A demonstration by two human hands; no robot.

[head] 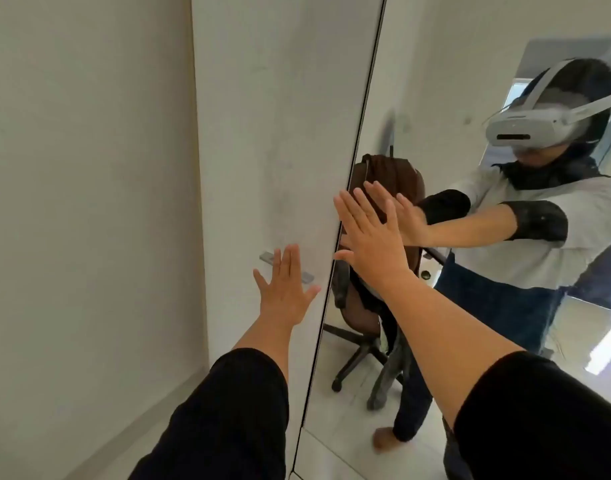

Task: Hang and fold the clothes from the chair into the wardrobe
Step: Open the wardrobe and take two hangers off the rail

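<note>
While both arms reach forward in black sleeves, the left hand [286, 289] lies flat with straight, spread fingers against the white wardrobe door [279, 133], its fingertips over the small grey handle [286, 267] at about 7 o'clock of the frame's centre. The right hand [369, 233] is likewise open and holds nothing — palm forward, fingers straight, set against the mirrored door [470, 81] just right of the dark seam where the two panels meet, at about 4 o'clock from centre. The two hands are apart, one on each panel, with the seam between them. Both doors appear shut; the wardrobe's inside cannot be seen. In the mirror, at 5 o'clock, stands the reflection of a wheeled office chair [359, 341] with brown clothes [390, 174] draped over its back and darker fabric hanging lower down — partly hidden by the right forearm. Further right the mirror shows the person in a white headset [525, 128], a pale top with dark elbow-length undersleeves and dark trousers, one bare foot on the pale floor [335, 410]. A plain wall [89, 168] fills the 9 o'clock side.
</note>
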